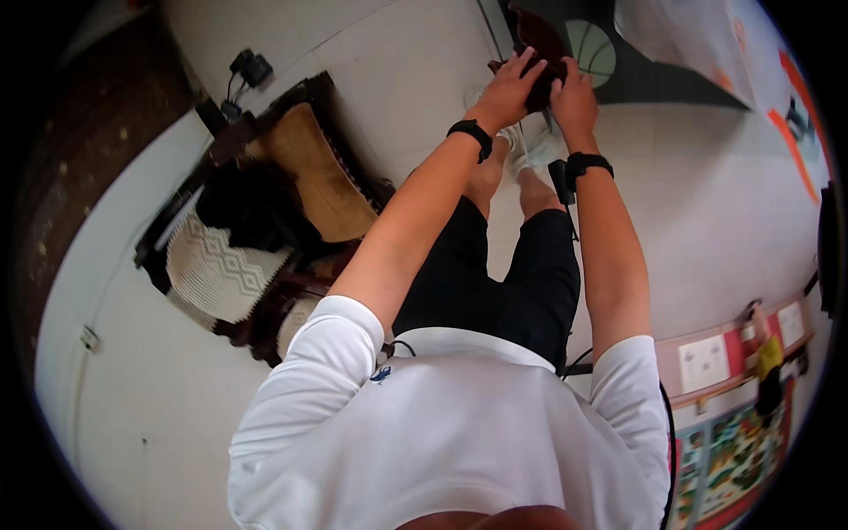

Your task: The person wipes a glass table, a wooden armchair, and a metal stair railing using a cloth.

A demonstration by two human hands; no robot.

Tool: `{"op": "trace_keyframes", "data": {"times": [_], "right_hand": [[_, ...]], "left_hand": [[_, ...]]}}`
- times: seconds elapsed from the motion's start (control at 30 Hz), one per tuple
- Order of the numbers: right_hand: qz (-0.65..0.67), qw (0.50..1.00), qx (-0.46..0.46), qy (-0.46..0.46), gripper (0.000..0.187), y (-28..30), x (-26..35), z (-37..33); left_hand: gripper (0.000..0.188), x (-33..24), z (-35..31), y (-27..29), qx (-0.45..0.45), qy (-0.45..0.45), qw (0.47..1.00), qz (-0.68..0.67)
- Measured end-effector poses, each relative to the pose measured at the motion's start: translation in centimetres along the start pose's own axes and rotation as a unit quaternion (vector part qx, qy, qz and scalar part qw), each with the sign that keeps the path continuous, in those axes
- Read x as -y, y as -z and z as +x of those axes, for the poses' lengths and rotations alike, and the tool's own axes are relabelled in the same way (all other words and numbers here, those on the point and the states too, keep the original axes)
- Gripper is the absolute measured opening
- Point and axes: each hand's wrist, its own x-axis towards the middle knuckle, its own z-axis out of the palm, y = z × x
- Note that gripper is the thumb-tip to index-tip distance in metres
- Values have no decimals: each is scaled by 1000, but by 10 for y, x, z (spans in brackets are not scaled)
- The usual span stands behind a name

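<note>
Pale tiled floor (397, 62) across the whole view, bent by the lens; white wall (132, 389) along the lower left. Dark wooden armchair (265, 212) at left, w/ tan cushion (318, 177), cream patterned throw (216, 274) and black garment (252, 208) heaped on the seat. Black adapter w/ cable (252, 69) on floor just beyond the chair. Grey rug w/ round pale print (590, 49) top centre-right, white sheet w/ orange edging (707, 44) beside it. Colourful play mat and low pink shelf (733, 362) at lower right.

White polo shirt (459, 433) filling the lower middle, black shorts (521, 274) above it, white shoes (530, 146) on the floor beyond the knees.

Both arms stretched fwd, black band on each wrist. Left hand (508, 88) spread over the near-left side of a dark brown leather bag (541, 44), fingers curled onto it, gripping. Right hand (574, 102) pressed against the bag's right side, fingers closed round its edge. Bag held up between both hands, above the feet, at top centre, in front of the rug. Bag's far side hidden behind the hands; can't tell its exact shape.
</note>
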Motion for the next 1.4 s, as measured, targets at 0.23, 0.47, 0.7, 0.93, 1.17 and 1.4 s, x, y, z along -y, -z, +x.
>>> {"op": "trace_keyframes", "data": {"times": [0.23,0.47,0.7,0.93,1.17,1.4], "right_hand": [[110,991,-2,-80,41,-50,-36,-70],[199,929,50,-307,42,-64,-23,-133],[265,918,73,-287,43,-60,-41,-200],[382,841,-380,39,40,123,40,-282],[255,858,-439,78,40,192,35,-331],[188,835,-504,113,32,159,19,-319]], "left_hand": [[90,-6,-46,-18,176,-22,971,157],[70,-4,-65,-19,210,-130,952,183],[39,17,-99,-52,290,-141,928,188],[36,30,-71,-8,72,-81,990,94],[48,77,15,3,82,-138,972,171],[46,76,-7,-66,131,-159,948,242]]}}
